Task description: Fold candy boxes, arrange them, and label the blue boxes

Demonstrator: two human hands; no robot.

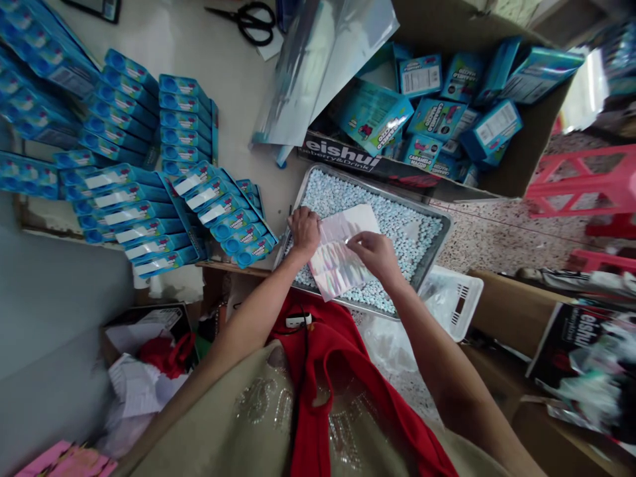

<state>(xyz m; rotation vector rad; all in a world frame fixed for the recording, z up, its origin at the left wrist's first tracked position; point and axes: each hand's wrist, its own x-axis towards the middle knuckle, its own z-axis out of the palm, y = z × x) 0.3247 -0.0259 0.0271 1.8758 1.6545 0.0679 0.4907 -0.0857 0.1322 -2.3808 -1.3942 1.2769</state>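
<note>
Over a metal tray [448, 228] filled with small pale-blue and white candies [422, 225] lies a shiny sheet of sticker strips [342, 262], tilted. My left hand [304, 232] is closed on the sheet's left edge, its fingers resting near the tray's left side. My right hand [375, 252] pinches at the middle right of the sheet, with a small whitish bit at the fingertips, perhaps a sticker strip. Left of the tray stand rows of small blue candy boxes [243, 225], several with a pale strip across the end.
A large cardboard carton [342, 149] of loose blue boxes stands behind the tray. Clear plastic sheets [303, 73] lean by it. Black scissors [253, 23] lie at the back of the table [183, 40]. Red plastic stools [586, 179] and more cartons [507, 305] are at the right.
</note>
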